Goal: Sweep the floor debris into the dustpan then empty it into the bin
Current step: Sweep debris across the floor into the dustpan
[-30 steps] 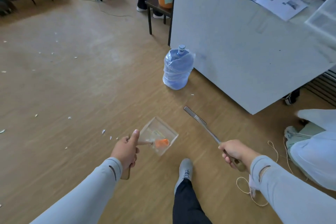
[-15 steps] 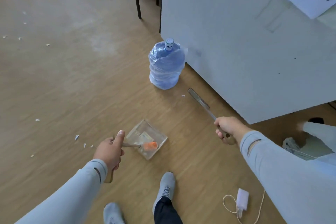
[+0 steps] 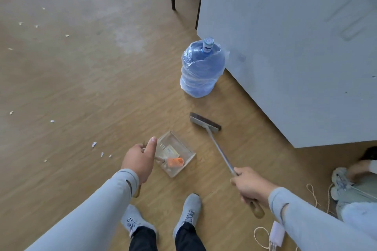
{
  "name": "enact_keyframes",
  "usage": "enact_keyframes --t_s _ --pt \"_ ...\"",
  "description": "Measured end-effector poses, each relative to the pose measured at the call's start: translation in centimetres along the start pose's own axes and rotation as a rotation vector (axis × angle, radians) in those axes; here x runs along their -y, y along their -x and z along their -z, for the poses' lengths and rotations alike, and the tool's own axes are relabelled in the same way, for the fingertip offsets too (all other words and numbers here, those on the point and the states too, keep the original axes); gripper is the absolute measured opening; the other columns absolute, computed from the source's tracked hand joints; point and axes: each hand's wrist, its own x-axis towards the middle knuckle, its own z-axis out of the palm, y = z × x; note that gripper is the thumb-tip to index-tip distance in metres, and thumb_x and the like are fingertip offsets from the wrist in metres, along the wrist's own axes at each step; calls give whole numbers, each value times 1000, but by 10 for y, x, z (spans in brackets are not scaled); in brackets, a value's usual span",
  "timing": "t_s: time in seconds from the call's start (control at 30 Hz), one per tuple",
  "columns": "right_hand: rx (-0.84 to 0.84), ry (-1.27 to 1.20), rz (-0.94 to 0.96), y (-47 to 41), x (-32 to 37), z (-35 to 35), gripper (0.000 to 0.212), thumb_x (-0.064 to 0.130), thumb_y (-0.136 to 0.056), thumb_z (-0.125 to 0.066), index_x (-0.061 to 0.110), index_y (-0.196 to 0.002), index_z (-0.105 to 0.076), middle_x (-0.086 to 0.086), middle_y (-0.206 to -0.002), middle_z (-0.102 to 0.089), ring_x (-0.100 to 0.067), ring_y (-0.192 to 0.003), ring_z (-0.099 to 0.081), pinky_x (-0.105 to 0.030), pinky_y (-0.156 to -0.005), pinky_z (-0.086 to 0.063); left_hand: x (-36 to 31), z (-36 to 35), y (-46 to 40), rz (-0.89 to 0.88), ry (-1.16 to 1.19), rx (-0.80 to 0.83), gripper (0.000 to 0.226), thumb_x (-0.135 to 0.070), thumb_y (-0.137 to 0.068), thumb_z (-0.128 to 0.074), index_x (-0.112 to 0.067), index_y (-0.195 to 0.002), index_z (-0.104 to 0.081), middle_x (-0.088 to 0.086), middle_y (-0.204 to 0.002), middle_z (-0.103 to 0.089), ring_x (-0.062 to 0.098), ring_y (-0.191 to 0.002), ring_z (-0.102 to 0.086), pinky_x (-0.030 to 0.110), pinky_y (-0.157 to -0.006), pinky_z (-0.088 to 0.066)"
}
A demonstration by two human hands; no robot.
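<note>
Standing against the right side of the scene, a large pale grey panel-sided table (image 3: pixel 285 47) fills the far right, with a blue plastic water jug wrapped in clear film (image 3: pixel 202 71) upright on the wood-grain floor (image 3: pixel 91 87) just beside its near-left corner. Both arms reach forward in light grey sleeves. The right hand (image 3: pixel 251 187) is extended near right, fingers clamped around the wooden-ended metal handle of a flat grey brush-headed broom (image 3: pixel 205 121), whose head rests on the floor between the jug and the dustpan. The left hand (image 3: pixel 140 161) sits near centre, fingers curled around the thin handle of a clear plastic rectangular dustpan (image 3: pixel 177 155), thumb raised straight. The dustpan lies near the floor just left of the broom shaft, holding an orange scrap (image 3: pixel 175 162). Small white paper debris (image 3: pixel 93 144) is scattered over the floor to the left, well apart from the dustpan.
</note>
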Motion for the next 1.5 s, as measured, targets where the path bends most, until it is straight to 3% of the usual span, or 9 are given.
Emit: enact_keyframes --t_s 0.23,0.43,0.57,0.67,0.87,1.03,1.2,1.3,1.5 --pt "94 -276 -126 55 -25 101 45 20 -99 -59 30 -143 -53 -9 -64 -55 -18 -41 -43 -21 -44 -33 -5 0 0 -25 28 6 62 -68 -98 -44 -8 -89 -57 13 -77 -65 31 -63 -55 38 -64 -48" --pt "-49 -118 -3 36 10 56 50 11 -101 -54 23 -149 -46 -9 -59 -51 -16 -35 -42 -17 -38 -33 -2 -2 -2 -36 10 3 60 -67 -99 -43 -9 -87 -57 14 -78 -68 32 -64 -57 41 -68 -52" --pt "40 18 46 37 24 5 47 5 -97 -52 19 -142 -46 -11 -60 -52 -16 -34 -47 -21 -39 -38 0 -4 -2 -41 8 -12 60 -67 -99 -44 -10 -86 -56 14 -78 -68 32 -65 -56 42 -70 -53" --pt "135 -22 -6 52 13 7 57 10 -98 -53 21 -152 -42 -7 -56 -52 -15 -35 -45 -17 -37 -35 1 -5 -2 -39 19 -2 59 -68 -98 -44 -11 -88 -57 13 -81 -68 32 -68 -57 43 -71 -54" --pt "204 -215 -109 86 1 62 34 20 -99 -57 32 -130 -58 -6 -63 -55 -15 -43 -42 -17 -46 -33 8 2 5 -26 23 20 68 -68 -98 -44 -6 -119 -60 9 -75 -69 30 -61 -60 33 -54 -49" --pt "85 -176 -33 86 14 56 30 17 -100 -55 33 -126 -51 -6 -61 -57 -15 -41 -46 -18 -41 -37 31 18 29 2 54 28 70 -65 -100 -46 -2 -128 -60 22 -123 -71 46 -117 -65 52 -94 -55" --pt "-48 -115 -6 35 30 19 13 7 -98 -54 13 -110 -54 -13 -56 -56 -18 -35 -48 -20 -42 -40 60 50 43 34 113 -65 56 -62 -101 -46 -9 -104 -64 14 -86 -72 31 -66 -59 40 -70 -50" --pt "-11 -60 -50 17 32 -15 6 -4 -92 -51 -2 -94 -55 -13 -47 -52 -20 -32 -46 -26 -47 -38 78 68 49 71 100 -80 51 -64 -100 -46 -16 -94 -62 12 -81 -72 27 -56 -55 36 -64 -49" --pt "100 48 -72 47 28 -52 22 5 -89 -56 8 -111 -59 -12 -52 -56 -20 -39 -48 -24 -46 -40 113 78 52 116 90 -68 60 -66 -100 -45 -12 -121 -59 15 -112 -73 41 -109 -69 45 -88 -56"
